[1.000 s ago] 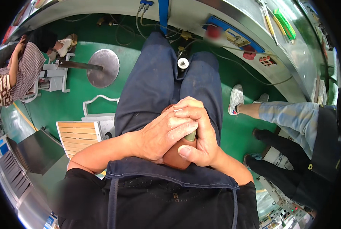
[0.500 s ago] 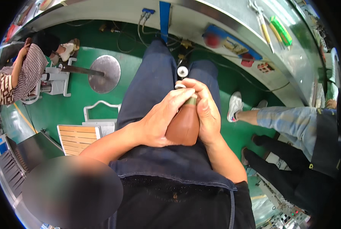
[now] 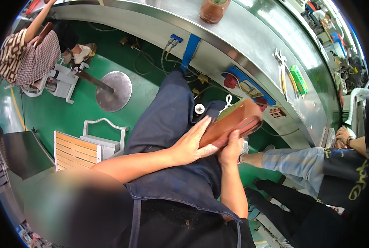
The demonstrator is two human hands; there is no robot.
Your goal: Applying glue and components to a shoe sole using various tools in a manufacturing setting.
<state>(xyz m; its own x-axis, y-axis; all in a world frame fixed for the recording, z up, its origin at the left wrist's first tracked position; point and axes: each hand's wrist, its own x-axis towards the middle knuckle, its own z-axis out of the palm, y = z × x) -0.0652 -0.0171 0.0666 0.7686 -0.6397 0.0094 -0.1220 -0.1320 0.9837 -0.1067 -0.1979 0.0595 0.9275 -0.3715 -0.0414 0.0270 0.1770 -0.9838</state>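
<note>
A brown leather shoe (image 3: 226,129) is between my hands above my lap, tilted with one end up to the right. Its green upper part faces the bench, and a white lace loop (image 3: 228,100) stands out from it. Fingers stretched along its side, my left hand (image 3: 190,142) presses against the near end of the shoe. My right hand (image 3: 231,151) grips it from below, the thumb up against its side. The shoe is slightly blurred. A second brown shoe (image 3: 212,11) rests on the metal bench, partly cut off by the upper edge.
Pincers (image 3: 281,66) and a green box (image 3: 299,79) lie on the metal bench (image 3: 250,45). Below its edge are blue-framed sockets (image 3: 249,86) and cables. A slatted seat (image 3: 77,149) stands at left. One person sits far left; others are close at right.
The shoe has moved to the right and turned from upright to tilted, its lace now showing. Both hands went with it. The view has shifted, bringing the second shoe on the bench into sight.
</note>
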